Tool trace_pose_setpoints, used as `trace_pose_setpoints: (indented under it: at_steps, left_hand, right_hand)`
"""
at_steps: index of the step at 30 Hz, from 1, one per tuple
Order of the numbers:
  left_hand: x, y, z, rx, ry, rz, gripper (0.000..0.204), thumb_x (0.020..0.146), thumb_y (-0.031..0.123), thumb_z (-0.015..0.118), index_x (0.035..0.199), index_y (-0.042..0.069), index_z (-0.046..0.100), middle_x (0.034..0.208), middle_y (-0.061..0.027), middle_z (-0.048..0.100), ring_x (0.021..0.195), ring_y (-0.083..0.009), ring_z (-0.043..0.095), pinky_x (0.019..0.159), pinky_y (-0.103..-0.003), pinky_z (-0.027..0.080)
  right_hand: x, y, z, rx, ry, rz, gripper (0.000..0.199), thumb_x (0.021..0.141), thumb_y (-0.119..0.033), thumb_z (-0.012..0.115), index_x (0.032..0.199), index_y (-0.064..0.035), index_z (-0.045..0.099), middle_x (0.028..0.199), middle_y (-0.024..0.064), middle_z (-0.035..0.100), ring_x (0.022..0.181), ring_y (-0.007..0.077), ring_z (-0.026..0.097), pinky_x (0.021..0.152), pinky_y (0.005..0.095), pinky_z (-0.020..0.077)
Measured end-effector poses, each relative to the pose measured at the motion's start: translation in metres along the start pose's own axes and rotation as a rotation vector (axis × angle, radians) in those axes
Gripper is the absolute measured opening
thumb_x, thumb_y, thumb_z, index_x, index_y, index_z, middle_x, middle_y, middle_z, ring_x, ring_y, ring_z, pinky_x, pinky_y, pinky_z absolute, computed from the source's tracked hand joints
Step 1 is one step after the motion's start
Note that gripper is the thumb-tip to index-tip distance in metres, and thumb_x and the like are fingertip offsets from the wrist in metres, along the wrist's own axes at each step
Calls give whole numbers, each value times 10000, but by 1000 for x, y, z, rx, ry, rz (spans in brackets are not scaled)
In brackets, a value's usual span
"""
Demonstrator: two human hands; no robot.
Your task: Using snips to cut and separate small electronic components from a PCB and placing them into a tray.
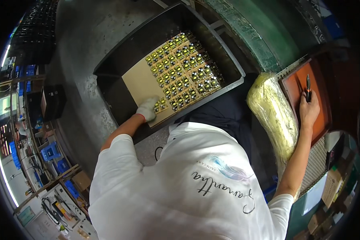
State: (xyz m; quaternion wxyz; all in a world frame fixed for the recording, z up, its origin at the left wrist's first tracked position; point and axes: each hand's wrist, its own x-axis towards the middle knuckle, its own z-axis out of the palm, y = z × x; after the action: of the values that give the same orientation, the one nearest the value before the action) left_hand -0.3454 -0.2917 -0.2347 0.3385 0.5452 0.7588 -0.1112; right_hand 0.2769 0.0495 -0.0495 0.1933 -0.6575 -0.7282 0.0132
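Note:
My left hand (148, 109) wears a white glove and is closed at the edge of a small circuit board (161, 105) with yellow-topped parts. This board lies on a brown cardboard sheet (140, 82) inside a black bin (112, 56). Beside it on the same sheet, rows of similar circuit boards (184, 72) sit close together. Over at the right, my bare right hand (309, 110) grips a pair of small pliers (308, 89) with dark jaws pointing away from me. That hand is above an orange-red tray (318, 80).
A padded edge wrapped in clear film over yellow (274, 112) runs beside my right forearm. Behind it stretches a green worktop (264, 28). A perforated panel (312, 172) and cardboard boxes (332, 186) are at the lower right. Shelves with blue bins (50, 152) stand at far left.

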Motion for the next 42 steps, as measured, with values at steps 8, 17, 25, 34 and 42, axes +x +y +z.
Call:
trace_pose_setpoints:
  at_steps: [8,17,25,34,42]
  left_hand:
    - [-8,0,31,8,-97,26,986,808,144,891,1674,107,421,1511,-255,604,1434,-449,569,1193,-454,488]
    - [48,16,-105,-547,104,-21,680,916,244,862,1497,-23,633,1330,-173,761,1211,-292,739,1048,-390,582]
    - [99,256,-367,-1178,423,446,421,996,176,817,1356,-28,736,1163,-101,803,954,-170,767,818,-330,617]
    - [231,372,-505,-239,1003,259,769,920,550,768,1448,1,671,1303,-214,773,1175,-378,737,1032,-492,566]
    - [278,436,-539,-8,889,-170,1074,837,730,722,1612,23,490,1508,-241,670,1438,-436,594,1195,-557,443]
  right_hand:
    - [9,-7,-2,-5,-28,37,268,1018,-231,744,1218,-53,727,1056,240,749,969,446,723,870,467,570]
    - [37,11,11,942,-31,328,212,1056,-148,722,1188,17,718,940,57,724,810,190,680,777,321,544]
    - [47,4,4,1688,-89,542,310,1095,-153,595,1341,35,610,1018,98,689,864,221,679,805,416,613]
    - [57,4,-9,1738,-125,625,305,1095,-164,593,1326,34,618,1024,105,694,868,222,687,822,431,635]
    - [60,4,-9,1673,-176,659,292,1092,-153,593,1315,33,630,1005,94,708,869,206,707,837,405,654]
